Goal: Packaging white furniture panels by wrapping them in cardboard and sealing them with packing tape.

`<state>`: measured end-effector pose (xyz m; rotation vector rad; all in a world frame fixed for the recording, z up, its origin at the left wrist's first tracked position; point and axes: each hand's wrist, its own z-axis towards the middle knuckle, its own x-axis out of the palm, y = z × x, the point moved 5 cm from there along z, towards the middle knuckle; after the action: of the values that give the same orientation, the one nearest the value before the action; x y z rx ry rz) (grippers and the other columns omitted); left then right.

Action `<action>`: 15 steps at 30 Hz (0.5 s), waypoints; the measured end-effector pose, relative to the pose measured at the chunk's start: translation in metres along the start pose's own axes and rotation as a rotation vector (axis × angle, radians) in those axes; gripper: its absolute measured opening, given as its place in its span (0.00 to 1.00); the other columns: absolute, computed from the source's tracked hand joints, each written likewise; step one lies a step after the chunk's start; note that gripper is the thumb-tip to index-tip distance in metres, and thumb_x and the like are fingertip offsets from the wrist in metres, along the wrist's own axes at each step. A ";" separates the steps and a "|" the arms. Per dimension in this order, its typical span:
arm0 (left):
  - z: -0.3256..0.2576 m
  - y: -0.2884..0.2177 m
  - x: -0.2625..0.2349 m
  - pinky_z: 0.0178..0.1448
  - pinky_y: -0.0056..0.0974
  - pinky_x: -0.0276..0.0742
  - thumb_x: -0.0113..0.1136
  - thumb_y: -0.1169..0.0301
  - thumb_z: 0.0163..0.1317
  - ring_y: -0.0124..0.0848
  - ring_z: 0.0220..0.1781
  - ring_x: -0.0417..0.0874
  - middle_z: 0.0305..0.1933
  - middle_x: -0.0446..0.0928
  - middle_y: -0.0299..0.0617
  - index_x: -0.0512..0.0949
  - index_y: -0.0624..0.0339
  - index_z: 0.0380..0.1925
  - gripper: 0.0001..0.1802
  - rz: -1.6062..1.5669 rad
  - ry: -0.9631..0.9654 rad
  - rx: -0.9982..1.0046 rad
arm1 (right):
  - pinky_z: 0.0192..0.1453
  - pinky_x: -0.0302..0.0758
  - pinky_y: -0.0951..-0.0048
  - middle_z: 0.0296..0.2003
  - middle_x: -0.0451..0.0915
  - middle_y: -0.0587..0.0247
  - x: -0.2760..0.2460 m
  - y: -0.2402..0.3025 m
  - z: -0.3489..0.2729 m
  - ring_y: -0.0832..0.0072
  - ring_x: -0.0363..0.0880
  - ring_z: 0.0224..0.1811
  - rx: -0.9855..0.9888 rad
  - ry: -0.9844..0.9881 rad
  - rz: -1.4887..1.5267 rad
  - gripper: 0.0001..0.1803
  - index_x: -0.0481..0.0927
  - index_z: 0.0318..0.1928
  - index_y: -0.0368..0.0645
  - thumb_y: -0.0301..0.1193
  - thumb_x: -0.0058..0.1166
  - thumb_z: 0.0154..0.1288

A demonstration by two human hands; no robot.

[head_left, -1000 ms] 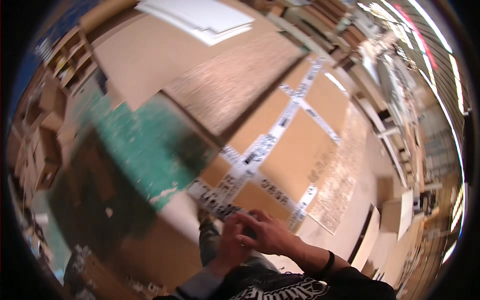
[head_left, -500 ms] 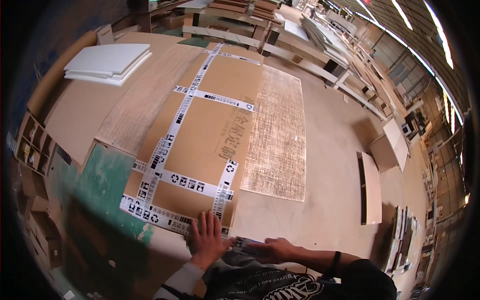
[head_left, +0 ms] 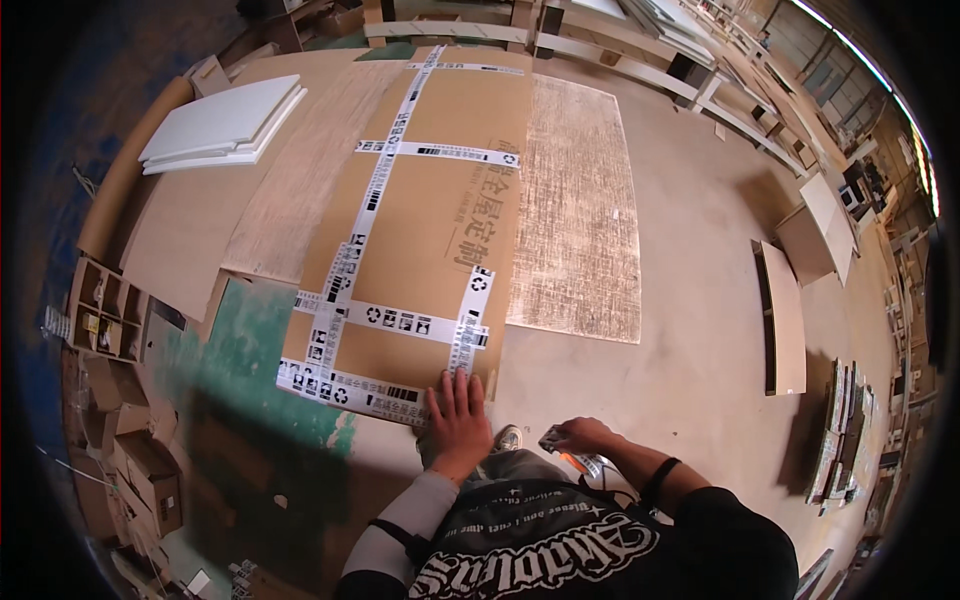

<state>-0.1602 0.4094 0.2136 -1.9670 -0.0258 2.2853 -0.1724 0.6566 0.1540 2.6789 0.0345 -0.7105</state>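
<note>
Two bare hands low in the head view, just beyond a black printed shirt (head_left: 540, 545). Left hand (head_left: 458, 408) pressed flat, fingers spread apart, on the near edge of a long flat brown cardboard package (head_left: 415, 230) banded with white printed tape (head_left: 385, 320). Right hand (head_left: 582, 436) off to the right of that package's near end, fingers curled together around a small grey-and-orange tool (head_left: 572, 452) — kind too small to tell, held clear of the cardboard, above the floor.

Package lying flat on the tan concrete floor (head_left: 690, 300), long axis running away from the person, near short end at the left hand, far end pointing toward pale wooden boards and benches (head_left: 620, 40). One tape strip along the length near the left edge, three more across it.

Right of the package, touching along its long side — a pale rough-faced rectangular panel (head_left: 580, 200), same direction. Left of the package, a light wood-grain sheet (head_left: 300, 170), partly under it. Further left, a stack of white flat boards (head_left: 220, 125). Near-left of the package, a green painted patch of floor (head_left: 235, 350) and a small wooden compartment box (head_left: 105, 310). Well right of the package, a thin brown board on edge (head_left: 785, 320).
</note>
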 end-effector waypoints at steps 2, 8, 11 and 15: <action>-0.001 0.012 -0.010 0.75 0.66 0.46 0.64 0.57 0.52 0.58 0.76 0.53 0.74 0.55 0.59 0.63 0.64 0.67 0.43 -0.176 0.008 0.062 | 0.54 0.78 0.58 0.46 0.84 0.51 0.015 -0.034 0.010 0.52 0.82 0.49 0.081 -0.119 0.079 0.31 0.83 0.52 0.50 0.57 0.55 0.56; 0.038 0.304 -0.013 0.73 0.54 0.59 0.52 0.52 0.66 0.54 0.72 0.62 0.70 0.61 0.61 0.66 0.68 0.64 0.35 -0.649 -0.287 -0.599 | 0.55 0.78 0.61 0.45 0.85 0.49 0.060 -0.089 -0.065 0.57 0.84 0.49 0.492 -0.347 0.424 0.30 0.85 0.49 0.46 0.55 0.59 0.53; 0.016 0.421 0.036 0.76 0.49 0.54 0.37 0.51 0.74 0.47 0.73 0.64 0.71 0.64 0.54 0.69 0.69 0.63 0.32 -1.230 0.335 -0.806 | 0.55 0.78 0.61 0.44 0.85 0.50 0.098 -0.092 -0.086 0.57 0.84 0.49 0.616 -0.306 0.490 0.30 0.86 0.48 0.46 0.55 0.60 0.53; -0.004 0.428 0.076 0.77 0.46 0.54 0.32 0.52 0.77 0.44 0.73 0.64 0.71 0.65 0.50 0.70 0.70 0.62 0.32 -1.452 0.517 -0.884 | 0.60 0.77 0.62 0.48 0.84 0.51 0.102 -0.060 -0.114 0.57 0.83 0.52 0.706 -0.247 0.494 0.31 0.84 0.51 0.48 0.55 0.61 0.53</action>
<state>-0.2036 -0.0069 0.0979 -1.6181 -1.8758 0.7730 -0.0364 0.7456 0.1763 2.9883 -1.0861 -1.0085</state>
